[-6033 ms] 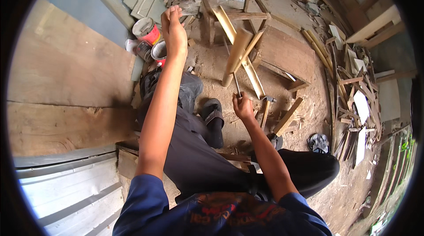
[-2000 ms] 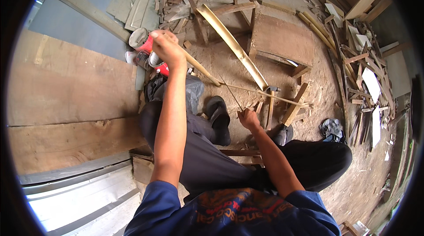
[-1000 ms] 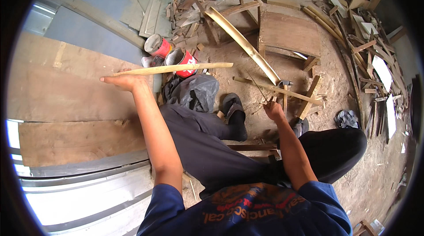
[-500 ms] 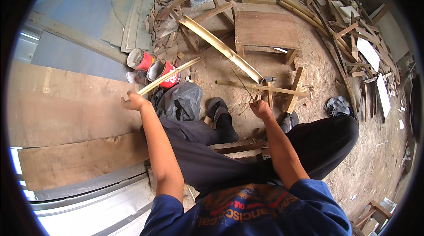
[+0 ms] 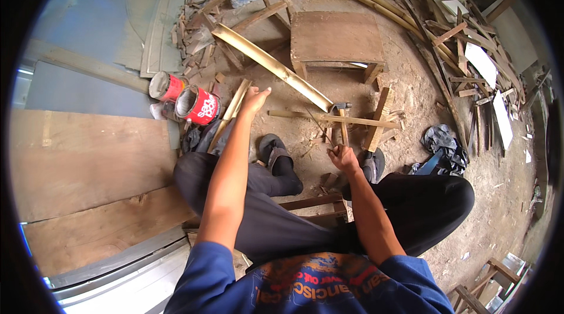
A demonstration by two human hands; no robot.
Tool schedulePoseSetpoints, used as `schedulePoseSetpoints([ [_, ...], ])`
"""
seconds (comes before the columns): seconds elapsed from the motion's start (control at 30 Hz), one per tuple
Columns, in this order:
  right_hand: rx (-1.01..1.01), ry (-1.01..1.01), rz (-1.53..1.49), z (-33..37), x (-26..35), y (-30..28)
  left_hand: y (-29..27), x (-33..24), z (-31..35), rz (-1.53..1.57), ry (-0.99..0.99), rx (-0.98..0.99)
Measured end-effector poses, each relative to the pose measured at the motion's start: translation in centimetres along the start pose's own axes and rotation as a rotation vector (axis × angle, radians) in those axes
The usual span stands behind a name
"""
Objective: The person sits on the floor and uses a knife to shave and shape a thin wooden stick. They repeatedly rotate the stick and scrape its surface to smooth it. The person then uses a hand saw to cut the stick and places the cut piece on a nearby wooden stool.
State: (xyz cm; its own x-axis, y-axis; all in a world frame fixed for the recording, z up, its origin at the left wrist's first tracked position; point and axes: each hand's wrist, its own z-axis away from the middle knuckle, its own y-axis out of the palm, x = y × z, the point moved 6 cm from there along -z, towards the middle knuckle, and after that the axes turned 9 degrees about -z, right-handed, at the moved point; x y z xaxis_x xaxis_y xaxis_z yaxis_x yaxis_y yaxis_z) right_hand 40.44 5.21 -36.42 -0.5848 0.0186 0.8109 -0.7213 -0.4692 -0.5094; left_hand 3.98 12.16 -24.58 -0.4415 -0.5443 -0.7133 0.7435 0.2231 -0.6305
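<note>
My left hand [image 5: 255, 100] reaches forward with its fingers stretched out and nothing in them. Just left of it, pale wooden strips [image 5: 233, 108] lean beside the paint cans, partly hidden by my forearm. My right hand [image 5: 343, 158] is closed around the near end of a thin dark rod or blade [image 5: 317, 123]; its exact kind is unclear. A hammer [image 5: 343, 106] lies just ahead of that hand, its handle pointing back toward me. Under the handle runs a long wooden stick [image 5: 358, 120]. Beyond, a channel-shaped pale length [image 5: 273, 67] slants with its near end by the hammer head.
Two red paint cans [image 5: 202, 107] stand at left by a plywood panel [image 5: 88, 161]. Ahead are a low wooden stool [image 5: 335, 36] and a wooden frame [image 5: 255, 17]. Scrap wood [image 5: 464, 49] is heaped along the right. A crumpled dark plastic bag [image 5: 446, 143] lies beside my right knee.
My left hand has let go of the pale strips and moved right and forward. The strips now lean more steeply beside the cans. My right hand keeps its grip, and the whole view has shifted slightly.
</note>
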Motion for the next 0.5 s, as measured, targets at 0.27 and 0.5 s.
schedulePoseSetpoints([
  [0.27, -0.066, -0.008, -0.150, 2.9, 3.2, -2.1, 12.0, 1.1, -6.2, 0.651, -0.140, -0.178],
  [0.5, -0.123, -0.264, -0.077, 2.6, 2.8, -1.5, 8.6, -2.5, -4.9, 0.245, 0.091, -0.421],
])
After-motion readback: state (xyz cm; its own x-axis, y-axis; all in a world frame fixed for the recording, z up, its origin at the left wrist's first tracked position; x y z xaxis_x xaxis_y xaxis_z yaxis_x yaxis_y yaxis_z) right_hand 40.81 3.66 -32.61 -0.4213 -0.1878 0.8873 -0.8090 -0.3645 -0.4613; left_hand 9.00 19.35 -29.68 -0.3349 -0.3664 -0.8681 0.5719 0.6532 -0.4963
